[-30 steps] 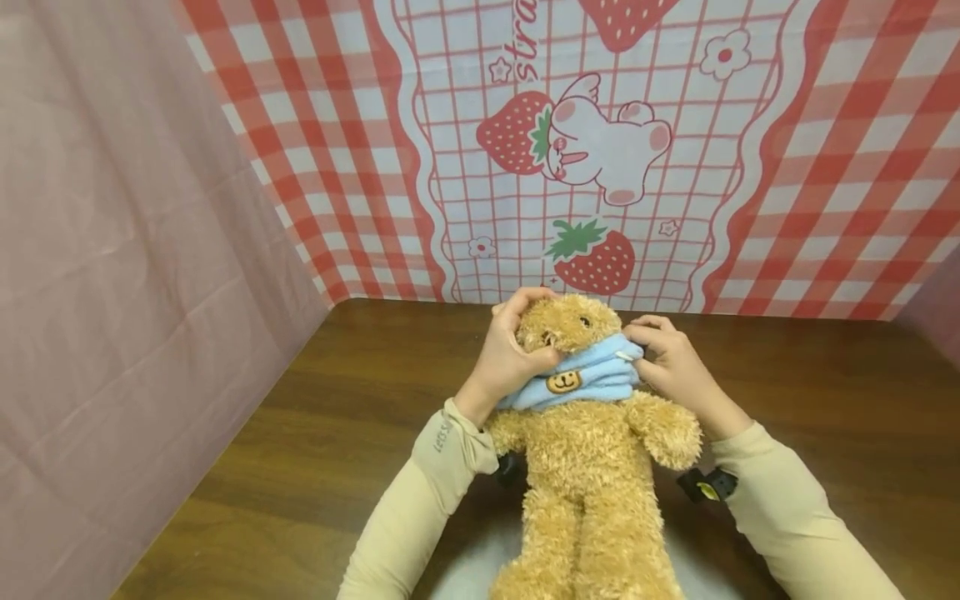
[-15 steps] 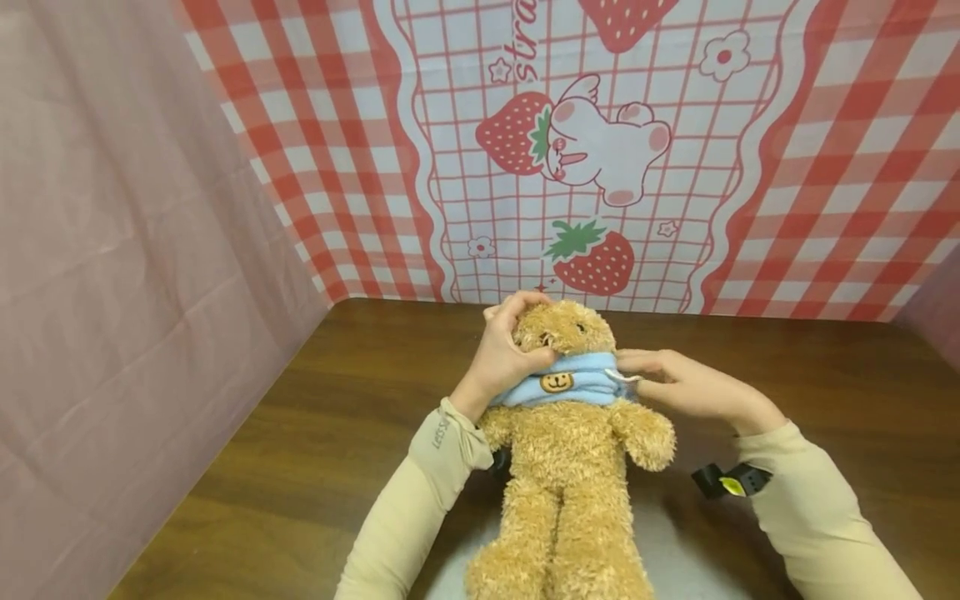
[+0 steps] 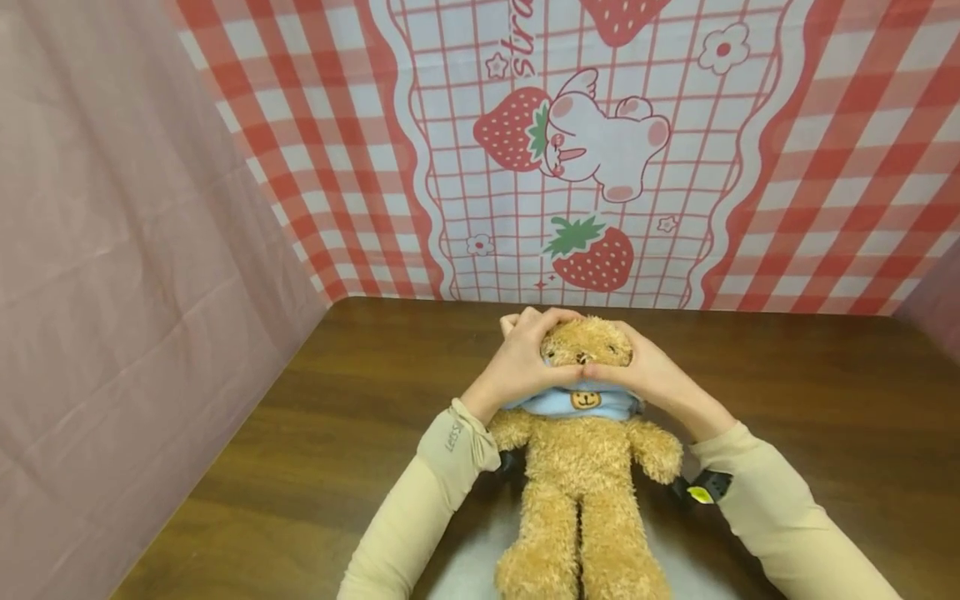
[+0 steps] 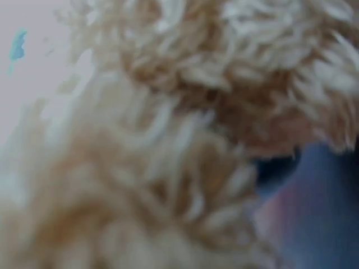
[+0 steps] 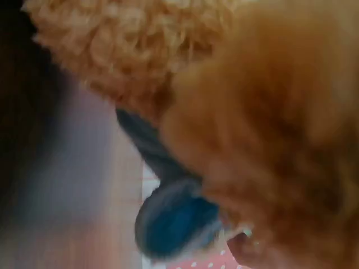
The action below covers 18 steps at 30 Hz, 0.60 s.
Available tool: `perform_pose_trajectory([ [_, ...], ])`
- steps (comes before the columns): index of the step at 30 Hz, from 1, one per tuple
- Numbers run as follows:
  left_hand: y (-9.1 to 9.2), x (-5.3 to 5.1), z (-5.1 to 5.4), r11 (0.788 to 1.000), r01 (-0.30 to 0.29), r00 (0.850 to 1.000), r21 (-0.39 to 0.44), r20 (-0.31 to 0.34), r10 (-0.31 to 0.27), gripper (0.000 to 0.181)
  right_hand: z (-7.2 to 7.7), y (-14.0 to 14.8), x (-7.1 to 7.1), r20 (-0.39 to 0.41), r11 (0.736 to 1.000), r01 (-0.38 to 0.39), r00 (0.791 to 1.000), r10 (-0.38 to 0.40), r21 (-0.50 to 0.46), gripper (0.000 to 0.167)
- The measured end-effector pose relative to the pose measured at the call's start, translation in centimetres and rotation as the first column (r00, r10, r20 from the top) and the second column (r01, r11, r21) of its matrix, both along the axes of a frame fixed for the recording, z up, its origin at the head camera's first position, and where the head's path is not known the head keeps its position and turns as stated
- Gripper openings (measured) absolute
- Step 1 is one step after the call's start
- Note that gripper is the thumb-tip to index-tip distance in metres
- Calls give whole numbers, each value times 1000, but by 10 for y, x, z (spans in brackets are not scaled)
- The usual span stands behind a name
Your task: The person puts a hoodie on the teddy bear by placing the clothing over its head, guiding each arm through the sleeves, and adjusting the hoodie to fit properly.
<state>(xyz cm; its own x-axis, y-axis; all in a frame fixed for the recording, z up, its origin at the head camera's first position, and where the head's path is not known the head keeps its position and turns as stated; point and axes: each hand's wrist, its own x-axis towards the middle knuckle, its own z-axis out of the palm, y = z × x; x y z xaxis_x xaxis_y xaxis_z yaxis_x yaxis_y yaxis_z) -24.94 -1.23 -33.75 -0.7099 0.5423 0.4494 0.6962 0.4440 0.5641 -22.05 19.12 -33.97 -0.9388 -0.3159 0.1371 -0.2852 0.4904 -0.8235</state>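
A fluffy golden-brown teddy bear lies face up in the head view. Round its neck is bunched a light blue cloth garment with a small bear-face patch. My left hand grips one side of the bear's head, and my right hand grips the other. Both thumbs meet just below its nose, over the garment's upper edge; the fingers behind the head are largely hidden. Close, blurred fur fills much of the left wrist view. In the right wrist view, part of the blue garment hangs below the fur.
A brown wooden table carries the bear, with a pale grey patch beneath its legs. Behind stands a red-and-white checked cloth with strawberries; a pink curtain hangs at left. Dark wrist cameras sit below the sleeves.
My right hand has moved from the garment's side, near a white cord, up onto the bear's head. The head has turned to face straight, and the bear has shifted slightly.
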Motion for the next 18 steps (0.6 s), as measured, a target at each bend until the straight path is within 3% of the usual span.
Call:
perform_pose_trajectory([
  [3, -1, -2, 2, 998, 38, 999, -49, -3, -39, 63, 1, 0, -1, -31, 1000, 10, 999, -10, -9, 77],
  [6, -2, -4, 1, 995, 78, 995, -62, 70, -74, 64, 1, 1, 0, -44, 1000, -8, 999, 9, 16, 82],
  [9, -6, -8, 0, 993, 120, 977, -23, 179, -114, 66, 0, 2, 0, -61, 1000, -11, 998, 12, 26, 75],
  [11, -11, -13, -2, 988, 155, 956, 19, 248, -155, 65, -1, 1, -1, -85, 999, 18, 996, -15, 39, 67],
  [14, -21, -21, -7, 959, 251, 891, 135, 356, -283, 52, -3, -1, -3, -117, 998, 58, 992, -54, 36, 59],
  [16, -27, -24, -9, 922, 319, 829, 218, 407, -383, 50, -5, 0, -4, -126, 997, 74, 990, -70, 28, 56],
  [18, -31, -25, -10, 875, 390, 763, 287, 432, -482, 59, -7, 1, -5, -129, 997, 76, 989, -74, 11, 54],
])
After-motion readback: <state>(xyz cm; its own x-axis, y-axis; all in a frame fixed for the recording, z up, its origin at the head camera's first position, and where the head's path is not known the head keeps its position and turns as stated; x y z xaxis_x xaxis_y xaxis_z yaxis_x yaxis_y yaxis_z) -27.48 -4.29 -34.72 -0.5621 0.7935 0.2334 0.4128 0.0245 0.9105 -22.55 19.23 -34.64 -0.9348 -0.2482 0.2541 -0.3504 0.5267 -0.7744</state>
